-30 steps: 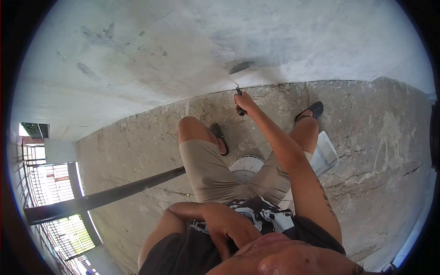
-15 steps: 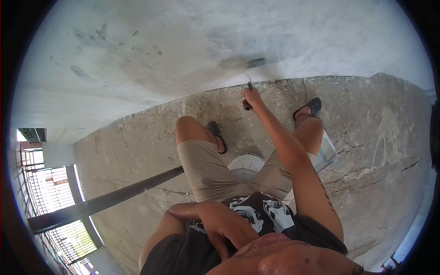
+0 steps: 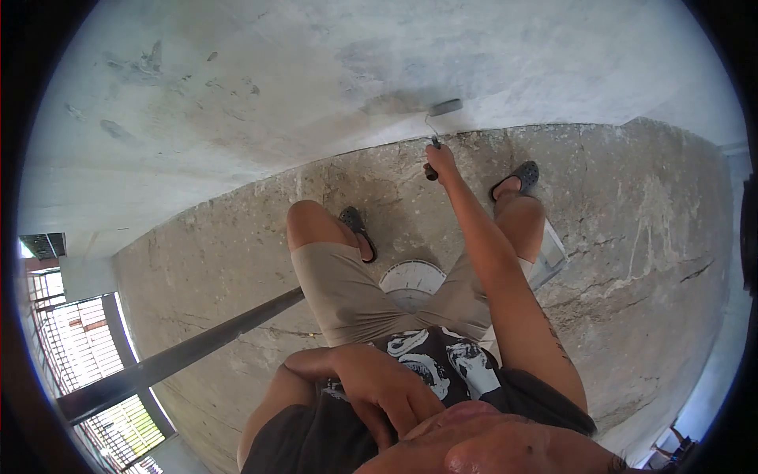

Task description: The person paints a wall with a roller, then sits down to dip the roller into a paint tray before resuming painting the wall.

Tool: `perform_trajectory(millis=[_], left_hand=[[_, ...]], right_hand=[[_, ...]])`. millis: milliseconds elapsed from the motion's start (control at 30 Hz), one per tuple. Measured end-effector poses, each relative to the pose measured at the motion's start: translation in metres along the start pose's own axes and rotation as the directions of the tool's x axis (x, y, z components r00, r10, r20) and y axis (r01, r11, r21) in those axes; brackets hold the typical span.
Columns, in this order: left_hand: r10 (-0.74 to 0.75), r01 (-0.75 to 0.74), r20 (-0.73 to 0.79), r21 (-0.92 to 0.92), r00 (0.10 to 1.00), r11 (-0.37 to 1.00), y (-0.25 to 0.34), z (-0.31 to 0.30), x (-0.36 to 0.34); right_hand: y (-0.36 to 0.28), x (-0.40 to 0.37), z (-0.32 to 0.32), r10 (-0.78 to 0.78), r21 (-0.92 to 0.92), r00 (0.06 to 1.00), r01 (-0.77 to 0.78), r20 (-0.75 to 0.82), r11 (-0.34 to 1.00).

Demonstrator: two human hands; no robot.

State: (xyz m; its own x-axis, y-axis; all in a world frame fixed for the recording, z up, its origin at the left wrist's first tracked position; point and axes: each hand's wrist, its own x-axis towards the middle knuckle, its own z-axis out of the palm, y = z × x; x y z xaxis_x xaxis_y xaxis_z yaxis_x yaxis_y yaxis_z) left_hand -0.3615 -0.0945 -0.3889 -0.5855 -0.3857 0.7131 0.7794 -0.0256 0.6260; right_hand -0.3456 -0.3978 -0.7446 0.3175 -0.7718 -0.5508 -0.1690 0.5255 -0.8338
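Note:
My right hand [image 3: 441, 162] is closed round the dark handle of a paint roller [image 3: 446, 107]. Its thin wire frame runs up to a grey roller head, which lies against the pale wall [image 3: 260, 47] just above the floor edge. A darker, damp-looking patch shows on the wall around the roller head. My left arm is bent across my chest, and my left hand [image 3: 387, 387] is close under my chin. Its fingers are loosely bent with a gap between them, their tips are hidden, and nothing shows in them.
Between my legs is a round white lid or bucket top [image 3: 413, 275]. A pale, clear-sided container [image 3: 550, 257] is beside my right leg. A dark pole [image 3: 189, 347] slants across the left, over the cracked concrete floor [image 3: 221, 261], near a barred opening [image 3: 83, 336].
The roller head and my right hand have moved right along the wall. The whole view has shifted slightly, so the wall marks, legs and pole sit further left. My left hand stays under my chin.

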Motion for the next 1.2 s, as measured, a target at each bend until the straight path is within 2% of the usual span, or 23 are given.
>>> perform_trajectory(millis=[67, 167, 233, 267, 333, 367, 433, 467, 500, 567, 600, 667, 733, 767, 833, 867, 933, 967, 1067, 1133, 1167, 1200], left_hand=[[-0.025, 0.024, -0.023, -0.01, 0.999, 1.0, 0.001, 0.003, -0.001], [-0.079, 0.078, -0.085, -0.014, 0.993, 0.997, 0.006, 0.004, -0.002], [-0.038, 0.041, -0.103, 0.025, 0.994, 0.999, 0.009, 0.001, -0.001], [-0.037, 0.039, -0.102, 0.016, 0.994, 0.999, 0.007, -0.001, 0.0], [0.119, -0.12, -0.023, -0.066, 0.993, 0.991, 0.001, -0.008, 0.002], [0.126, -0.128, -0.022, -0.074, 0.992, 0.989, 0.003, -0.011, 0.0], [-0.093, 0.095, -0.066, 0.024, 0.993, 0.995, 0.017, -0.024, -0.006], [-0.096, 0.097, -0.062, 0.017, 0.993, 0.995, 0.022, -0.034, -0.009], [-0.147, 0.158, -0.159, 0.058, 0.976, 0.986, 0.025, -0.045, -0.013], [-0.237, 0.305, -0.364, 0.143, 0.901, 0.942, 0.033, -0.07, -0.03], [-0.265, 0.385, -0.472, 0.177, 0.841, 0.906, 0.037, -0.082, -0.045], [-0.279, 0.557, -0.701, 0.202, 0.656, 0.805, 0.033, -0.104, -0.086], [-0.336, 0.783, -0.83, 0.18, 0.446, 0.595, 0.032, -0.133, -0.12], [-0.34, 0.777, -0.825, 0.177, 0.452, 0.604, 0.027, -0.148, -0.138], [-0.288, 0.951, -0.945, 0.062, 0.154, 0.304, 0.013, -0.174, -0.171], [-0.297, 0.951, -0.942, 0.062, 0.157, 0.303, 0.004, -0.183, -0.183], [-0.145, 0.99, -0.984, 0.119, 0.107, -0.076, 0.001, -0.201, -0.202], [-0.144, 0.99, -0.984, 0.118, 0.105, -0.082, 0.002, -0.21, -0.211], [-0.129, 0.998, -0.99, 0.06, 0.063, 0.027, -0.012, -0.222, -0.243], [-0.174, 0.984, -0.983, 0.083, 0.055, -0.159, -0.019, -0.229, -0.258], [-0.175, 0.986, -0.983, 0.082, 0.055, -0.147, -0.026, -0.233, -0.264], [-0.222, 0.995, -0.975, 0.026, 0.004, -0.097, -0.028, -0.235, -0.255]], right_hand=[[0.006, 0.014, 0.001, 0.002, 0.04, 1.0, -0.003, 0.009, 0.999], [0.001, 0.019, 0.014, -0.013, -0.048, 0.998, 0.01, -0.061, 0.999], [-0.015, -0.009, 0.033, -0.02, -0.053, 0.999, 0.022, 0.027, 0.998], [-0.023, -0.027, 0.043, -0.015, -0.052, 1.0, 0.016, 0.02, 0.999], [-0.032, -0.054, 0.057, -0.079, -0.06, 0.995, 0.082, 0.054, 0.995], [-0.035, -0.056, 0.052, -0.074, -0.065, 0.996, 0.077, 0.045, 0.995], [-0.033, -0.041, 0.045, 0.034, -0.072, 0.997, -0.029, 0.068, 0.997], [-0.033, -0.028, 0.038, 0.085, 0.005, 0.992, -0.086, 0.09, 0.996], [-0.027, -0.015, 0.029, 0.085, 0.013, 0.993, -0.086, 0.084, 0.996], [-0.021, 0.003, 0.022, 0.108, 0.005, 0.989, -0.109, 0.102, 0.994], [-0.026, -0.005, 0.031, 0.115, 0.057, 0.989, -0.12, 0.095, 0.991], [-0.044, -0.038, 0.042, 0.087, 0.036, 0.987, -0.093, 0.137, 0.995], [-0.07, -0.07, 0.042, 0.054, 0.021, 0.985, -0.058, 0.163, 0.998], [-0.063, -0.06, 0.037, 0.06, 0.016, 0.987, -0.063, 0.15, 0.998], [-0.035, -0.027, 0.028, 0.0, 0.087, 0.97, -0.022, 0.243, 0.996], [-0.027, -0.021, 0.026, 0.002, 0.092, 0.972, -0.025, 0.235, 0.995], [-0.029, -0.014, 0.032, 0.059, 0.123, 0.985, -0.079, 0.16, 0.989], [-0.033, -0.014, 0.038, 0.057, 0.128, 0.985, -0.079, 0.163, 0.989], [-0.055, -0.048, 0.041, 0.056, 0.09, 0.984, -0.072, 0.169, 0.993], [-0.056, -0.052, 0.033, 0.058, 0.079, 0.975, -0.076, 0.215, 0.994], [-0.054, -0.048, 0.03, 0.064, 0.068, 0.975, -0.079, 0.212, 0.995], [-0.041, -0.031, 0.029, 0.071, 0.087, 0.974, -0.092, 0.217, 0.992]])
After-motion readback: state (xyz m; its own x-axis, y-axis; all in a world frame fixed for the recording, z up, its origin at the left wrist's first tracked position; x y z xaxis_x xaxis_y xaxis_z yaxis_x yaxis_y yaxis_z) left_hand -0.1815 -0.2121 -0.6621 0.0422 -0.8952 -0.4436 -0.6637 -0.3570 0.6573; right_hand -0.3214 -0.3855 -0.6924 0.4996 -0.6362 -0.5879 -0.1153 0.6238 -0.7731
